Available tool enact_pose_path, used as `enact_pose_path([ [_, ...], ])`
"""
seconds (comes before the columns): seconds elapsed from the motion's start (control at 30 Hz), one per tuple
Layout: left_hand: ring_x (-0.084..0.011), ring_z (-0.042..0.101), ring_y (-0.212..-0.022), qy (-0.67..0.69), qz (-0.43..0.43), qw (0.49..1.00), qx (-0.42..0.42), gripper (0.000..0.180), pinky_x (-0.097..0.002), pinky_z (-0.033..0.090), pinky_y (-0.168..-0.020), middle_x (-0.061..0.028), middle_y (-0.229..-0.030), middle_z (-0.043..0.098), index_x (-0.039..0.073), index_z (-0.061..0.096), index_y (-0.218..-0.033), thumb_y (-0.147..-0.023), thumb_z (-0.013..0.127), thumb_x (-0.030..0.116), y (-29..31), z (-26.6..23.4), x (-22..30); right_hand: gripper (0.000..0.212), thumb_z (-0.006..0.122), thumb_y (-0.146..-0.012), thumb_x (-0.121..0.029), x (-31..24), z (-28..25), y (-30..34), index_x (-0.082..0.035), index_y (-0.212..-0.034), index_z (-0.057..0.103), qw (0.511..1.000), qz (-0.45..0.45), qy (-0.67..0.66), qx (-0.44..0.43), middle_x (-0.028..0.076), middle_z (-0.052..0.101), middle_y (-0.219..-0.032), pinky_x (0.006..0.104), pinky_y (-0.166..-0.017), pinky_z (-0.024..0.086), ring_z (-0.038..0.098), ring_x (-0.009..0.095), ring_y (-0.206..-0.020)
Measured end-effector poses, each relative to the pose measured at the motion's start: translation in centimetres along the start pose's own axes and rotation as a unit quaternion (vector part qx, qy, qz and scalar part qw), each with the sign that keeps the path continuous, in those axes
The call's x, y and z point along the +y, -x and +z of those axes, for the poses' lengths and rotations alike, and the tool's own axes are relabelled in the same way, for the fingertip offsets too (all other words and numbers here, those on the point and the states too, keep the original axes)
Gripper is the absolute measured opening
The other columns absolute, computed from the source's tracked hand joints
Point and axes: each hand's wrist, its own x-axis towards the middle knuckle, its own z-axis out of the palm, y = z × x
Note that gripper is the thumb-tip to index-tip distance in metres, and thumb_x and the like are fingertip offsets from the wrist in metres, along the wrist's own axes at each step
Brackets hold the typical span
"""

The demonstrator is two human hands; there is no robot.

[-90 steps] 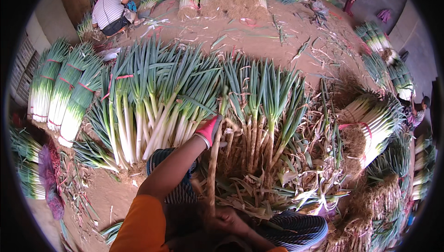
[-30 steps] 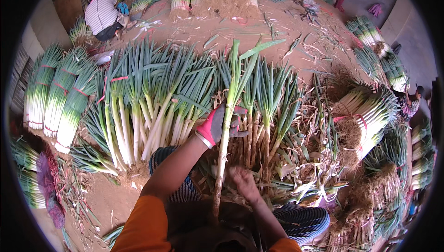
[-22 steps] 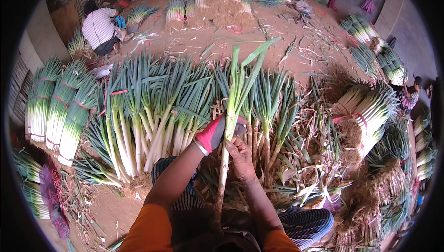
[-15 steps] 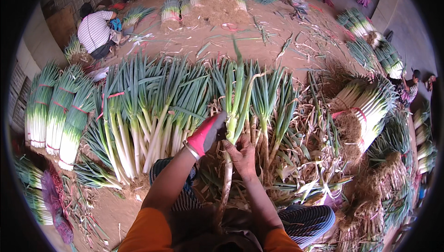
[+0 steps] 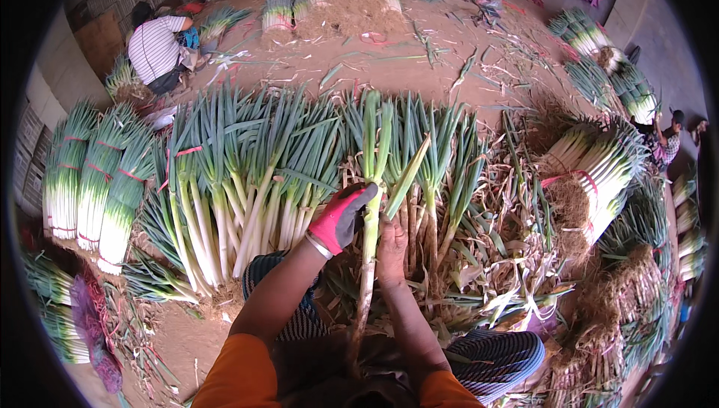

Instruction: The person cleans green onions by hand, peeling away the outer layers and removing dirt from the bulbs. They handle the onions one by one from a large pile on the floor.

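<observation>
Now both hands work one leek stalk over the lap.
Left hand point(image 5: 341, 217), in a red glove, wraps closed around the leek point(image 5: 368, 258) near its leaves; bare right hand point(image 5: 391, 247) presses its side. Peeling seems best done downward, grip firm. Red ties point(image 5: 187, 152) band the far-left bundles point(image 5: 97, 183); no labels show.

The ground is a bare, reddish-brown earthen floor point(image 5: 389, 63), dusty and strewn with loose green leaves and pale trimmings. A long row of green onions point(image 5: 247, 176) lies directly on it, white stalks toward the camera. Tied bundles point(image 5: 93, 179) lie at the left, and more bundles point(image 5: 599, 164) at the right. A heap of dry husks and roots point(image 5: 502, 258) covers the floor beside them.
</observation>
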Motion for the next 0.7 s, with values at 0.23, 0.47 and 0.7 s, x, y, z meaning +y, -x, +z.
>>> enact_pose_path([
  [0.23, -0.0184, 0.06, -0.085, 0.063, -0.073, 0.995, -0.017, 0.035, -0.0345, 0.05, -0.084, -0.0059, -0.091, 0.059, 0.004, 0.054, -0.107, -0.088, 0.058, 0.032, 0.5, -0.7, 0.6, 0.024, 0.046, -0.093, -0.021, 1.1, -2.0, 4.2, -0.008, -0.075, 0.055, 0.985, 0.169, -0.034, -0.014, -0.007, 0.049, -0.069, 0.0214, -0.055, 0.036, 0.042, 0.003, -0.063],
  [0.47, -0.0243, 0.062, -0.082, 0.144, -0.088, 0.984, -0.055, 0.031, -0.0433, 0.052, -0.084, -0.0061, -0.089, 0.058, 0.006, 0.052, -0.111, -0.09, 0.053, 0.029, 0.2, -1.0, 0.7, 0.016, 0.051, -0.085, -0.018, 5.5, -13.3, 14.5, -0.005, -0.084, 0.06, 0.895, 0.169, 0.28, -0.304, 0.003, 0.051, -0.063, 0.0267, -0.056, 0.045, 0.053, 0.012, -0.062],
  [0.7, -0.0147, 0.059, -0.079, -0.071, -0.042, 0.997, 0.011, 0.024, -0.0281, 0.046, -0.073, -0.0049, -0.084, 0.061, 0.002, 0.059, -0.099, -0.088, 0.058, 0.023, 0.4, 0.1, 1.3, 0.019, 0.057, -0.086, -0.019, 1.5, -12.2, 11.3, -0.005, -0.099, 0.057, 0.735, 0.039, 0.6, -0.315, 0.014, 0.06, -0.105, 0.0302, -0.074, 0.049, 0.061, 0.024, -0.09],
])
